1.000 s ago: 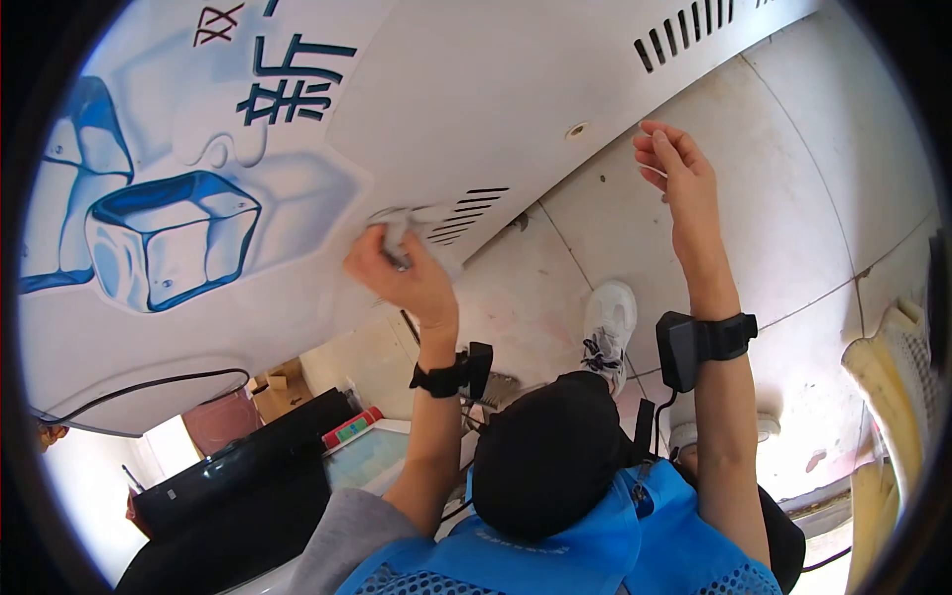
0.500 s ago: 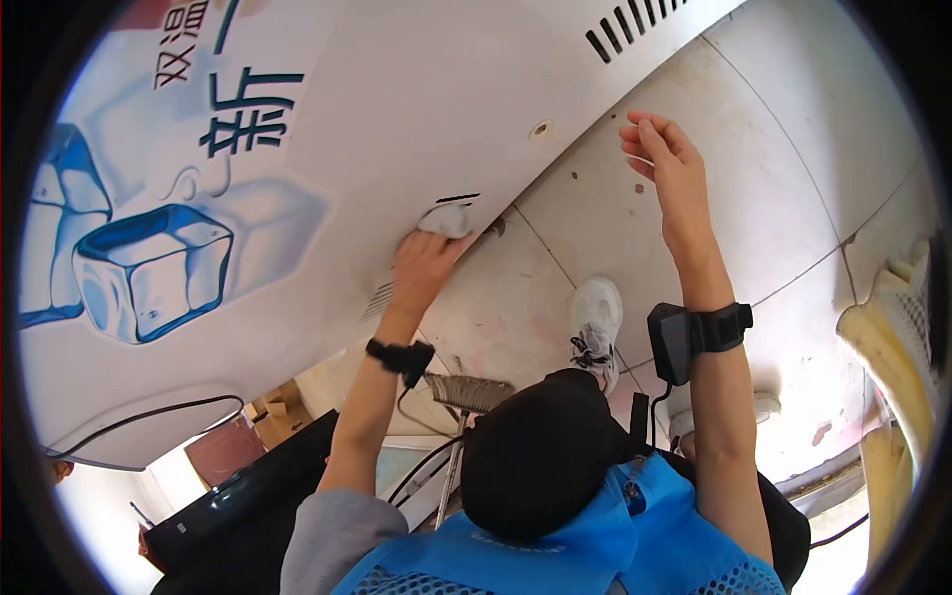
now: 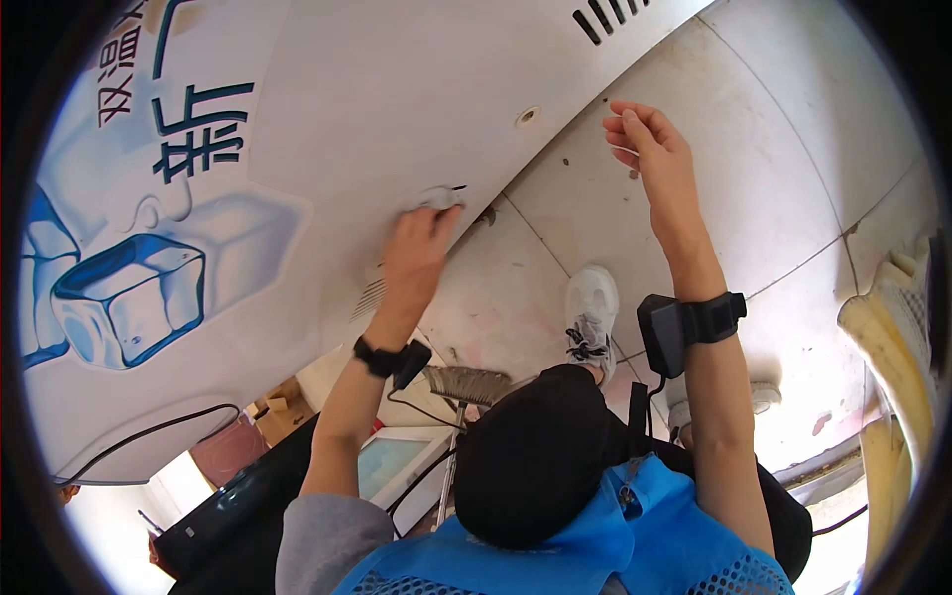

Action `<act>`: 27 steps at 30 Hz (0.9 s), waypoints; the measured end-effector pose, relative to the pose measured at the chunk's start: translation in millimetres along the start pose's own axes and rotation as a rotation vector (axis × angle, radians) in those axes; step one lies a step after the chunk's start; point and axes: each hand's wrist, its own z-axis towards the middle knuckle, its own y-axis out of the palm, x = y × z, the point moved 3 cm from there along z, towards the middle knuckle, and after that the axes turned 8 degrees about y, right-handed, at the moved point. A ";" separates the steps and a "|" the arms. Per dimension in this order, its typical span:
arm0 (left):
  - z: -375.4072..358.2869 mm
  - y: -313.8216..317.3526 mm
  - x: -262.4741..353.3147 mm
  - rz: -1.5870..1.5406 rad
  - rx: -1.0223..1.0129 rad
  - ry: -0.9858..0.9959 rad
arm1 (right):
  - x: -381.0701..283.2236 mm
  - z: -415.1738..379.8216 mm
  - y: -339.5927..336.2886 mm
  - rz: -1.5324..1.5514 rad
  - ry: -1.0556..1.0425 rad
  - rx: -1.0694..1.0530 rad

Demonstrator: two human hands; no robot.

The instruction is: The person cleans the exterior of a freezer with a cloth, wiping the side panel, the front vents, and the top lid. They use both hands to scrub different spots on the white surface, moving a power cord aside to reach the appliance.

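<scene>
My left hand [image 3: 415, 253] presses a crumpled pale cloth [image 3: 436, 196] against the white side panel of a freezer-like cabinet [image 3: 327, 139]. The cloth covers part of a narrow black slot near the panel's lower edge, and my fingers hide some of it. Held out over the tiled floor, my right hand [image 3: 650, 149] has loosely bent fingers with gaps between them and nothing in it. It is nearest to the cabinet's bottom edge but apart from it. Printed ice cubes [image 3: 134, 297] and large characters decorate the panel.
Dark vent slits [image 3: 610, 18] and a small round hole [image 3: 529, 117] mark the panel. A broom [image 3: 466, 385] lies behind my left forearm, near a black glossy object [image 3: 238, 506]. Yellowish padded material [image 3: 888, 337] stands at the right. My shoe [image 3: 592, 302] is on the tiles [image 3: 773, 178].
My left hand and the cloth have shifted slightly up and left over the slot. The panel's print sits further left in view. My right hand keeps nearly the same pose.
</scene>
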 end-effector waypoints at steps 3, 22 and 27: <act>-8.8 79.9 -0.7 0.019 -0.122 0.196 | -2.8 -2.8 -6.4 -0.013 -0.010 0.021; 81.9 -62.1 25.2 -0.064 0.309 -0.069 | -1.2 -3.1 -4.4 0.017 -0.026 0.013; 87.0 74.5 37.9 -0.058 -0.076 -0.039 | 0.2 -6.8 -8.2 0.001 -0.051 0.028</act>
